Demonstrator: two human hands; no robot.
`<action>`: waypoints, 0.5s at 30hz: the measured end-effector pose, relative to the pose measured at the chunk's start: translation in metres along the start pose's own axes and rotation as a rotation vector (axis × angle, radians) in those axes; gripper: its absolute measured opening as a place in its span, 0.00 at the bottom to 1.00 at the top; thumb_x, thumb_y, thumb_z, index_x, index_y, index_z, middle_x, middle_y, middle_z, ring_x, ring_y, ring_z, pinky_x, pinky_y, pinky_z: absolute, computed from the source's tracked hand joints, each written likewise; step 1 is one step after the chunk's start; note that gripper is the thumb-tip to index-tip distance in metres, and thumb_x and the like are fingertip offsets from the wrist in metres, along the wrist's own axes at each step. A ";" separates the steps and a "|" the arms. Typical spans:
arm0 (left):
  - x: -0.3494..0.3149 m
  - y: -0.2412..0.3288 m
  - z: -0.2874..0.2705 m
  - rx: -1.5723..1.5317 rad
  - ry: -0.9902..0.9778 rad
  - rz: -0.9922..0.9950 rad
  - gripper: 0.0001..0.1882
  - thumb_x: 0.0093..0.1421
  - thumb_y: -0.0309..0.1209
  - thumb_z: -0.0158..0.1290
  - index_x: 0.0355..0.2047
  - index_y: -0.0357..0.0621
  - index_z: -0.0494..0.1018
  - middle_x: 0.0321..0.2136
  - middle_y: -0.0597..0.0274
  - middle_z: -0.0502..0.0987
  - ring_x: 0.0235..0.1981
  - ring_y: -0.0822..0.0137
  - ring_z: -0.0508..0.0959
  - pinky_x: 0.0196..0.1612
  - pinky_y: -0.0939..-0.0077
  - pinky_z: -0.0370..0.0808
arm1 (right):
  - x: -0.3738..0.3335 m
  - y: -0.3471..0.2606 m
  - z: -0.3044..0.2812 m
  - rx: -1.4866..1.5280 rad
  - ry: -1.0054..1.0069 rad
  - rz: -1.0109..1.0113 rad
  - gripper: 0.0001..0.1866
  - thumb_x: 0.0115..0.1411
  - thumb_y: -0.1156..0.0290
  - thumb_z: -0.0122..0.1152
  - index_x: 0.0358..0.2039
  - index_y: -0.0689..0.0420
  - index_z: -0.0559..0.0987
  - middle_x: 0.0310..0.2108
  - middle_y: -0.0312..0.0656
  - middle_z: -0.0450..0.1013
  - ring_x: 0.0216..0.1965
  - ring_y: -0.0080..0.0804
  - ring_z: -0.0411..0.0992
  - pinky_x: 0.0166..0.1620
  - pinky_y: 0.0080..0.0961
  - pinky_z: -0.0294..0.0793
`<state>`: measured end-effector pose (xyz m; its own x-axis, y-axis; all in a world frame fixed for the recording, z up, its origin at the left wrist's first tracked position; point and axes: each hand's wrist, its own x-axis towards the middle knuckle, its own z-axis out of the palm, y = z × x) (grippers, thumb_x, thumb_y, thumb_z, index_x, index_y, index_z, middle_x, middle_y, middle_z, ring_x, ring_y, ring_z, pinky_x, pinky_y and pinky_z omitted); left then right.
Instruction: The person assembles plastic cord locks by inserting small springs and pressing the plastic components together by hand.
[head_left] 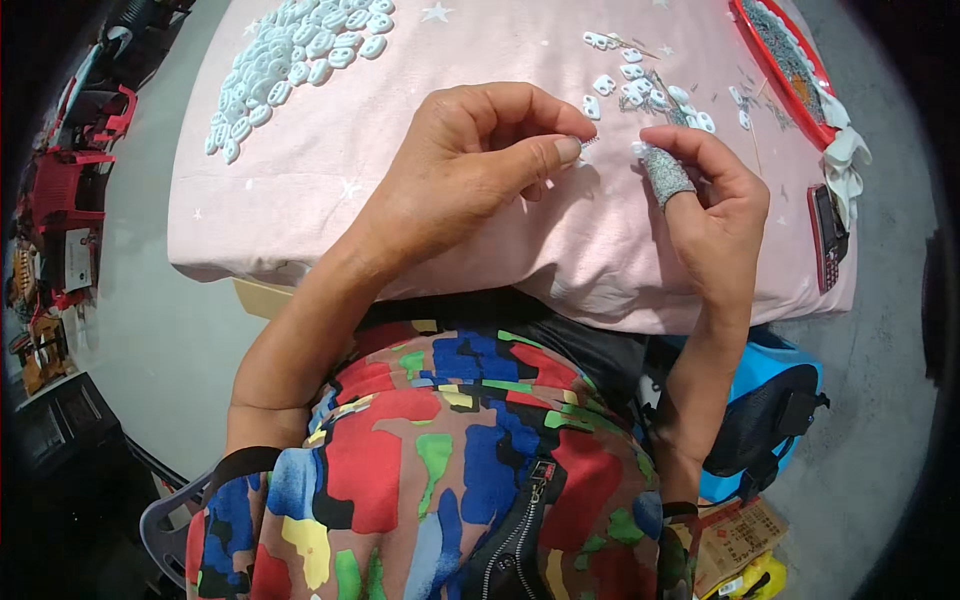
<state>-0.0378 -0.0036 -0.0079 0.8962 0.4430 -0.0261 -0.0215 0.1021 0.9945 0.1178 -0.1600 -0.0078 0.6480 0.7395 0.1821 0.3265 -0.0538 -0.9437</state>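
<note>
Over the cloth-covered table, my left hand [470, 165] pinches a small thin coiled-looking piece [590, 141] between thumb and forefinger; its exact kind is too small to tell. Just to the right, my right hand [715, 195] is closed, thumb and forefinger pinching a small whitish piece [639, 150]. A grey speckled sleeve [668, 176] wraps the right thumb. The two hands are close but apart. Beyond them, several white plastic pieces with holes [632, 72] lie scattered among small grey metal bits [655, 90].
A big heap of white oval plastic pieces [290, 60] covers the far left. At the far right stands a red tray [745, 25] of grey bits, with a white cloth [846, 160] and a phone [825, 235] nearby. A blue bag [740, 470] sits on the floor.
</note>
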 end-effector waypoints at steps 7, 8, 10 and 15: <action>0.001 0.003 -0.003 -0.036 0.005 -0.040 0.11 0.62 0.29 0.57 0.43 0.40 0.78 0.28 0.74 0.76 0.24 0.87 0.68 0.26 0.93 0.63 | 0.006 0.001 -0.004 -0.424 -0.022 -0.237 0.18 0.48 0.85 0.55 0.40 0.59 0.82 0.29 0.42 0.75 0.28 0.31 0.73 0.34 0.24 0.71; 0.000 0.004 -0.004 -0.048 0.000 -0.059 0.11 0.62 0.29 0.57 0.43 0.40 0.78 0.28 0.74 0.76 0.24 0.87 0.68 0.26 0.93 0.63 | 0.006 0.002 -0.002 -0.461 -0.012 -0.321 0.19 0.47 0.84 0.55 0.40 0.58 0.82 0.29 0.45 0.74 0.29 0.37 0.73 0.35 0.27 0.72; 0.000 0.002 -0.004 -0.034 -0.002 -0.042 0.11 0.62 0.29 0.57 0.43 0.40 0.78 0.28 0.74 0.76 0.24 0.87 0.68 0.25 0.93 0.63 | 0.010 -0.011 -0.005 -0.592 0.036 -0.238 0.18 0.47 0.82 0.55 0.40 0.58 0.82 0.31 0.47 0.75 0.32 0.42 0.73 0.38 0.30 0.72; 0.001 0.003 -0.003 -0.061 -0.016 -0.061 0.10 0.61 0.28 0.58 0.43 0.40 0.78 0.28 0.74 0.76 0.24 0.88 0.68 0.25 0.94 0.62 | 0.027 -0.004 -0.032 -0.823 0.022 -0.345 0.16 0.50 0.80 0.55 0.40 0.57 0.83 0.31 0.46 0.76 0.31 0.40 0.74 0.38 0.30 0.72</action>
<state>-0.0384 0.0003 -0.0048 0.9037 0.4197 -0.0842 0.0068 0.1826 0.9832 0.1563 -0.1615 0.0097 0.4326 0.7911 0.4324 0.8910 -0.3016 -0.3394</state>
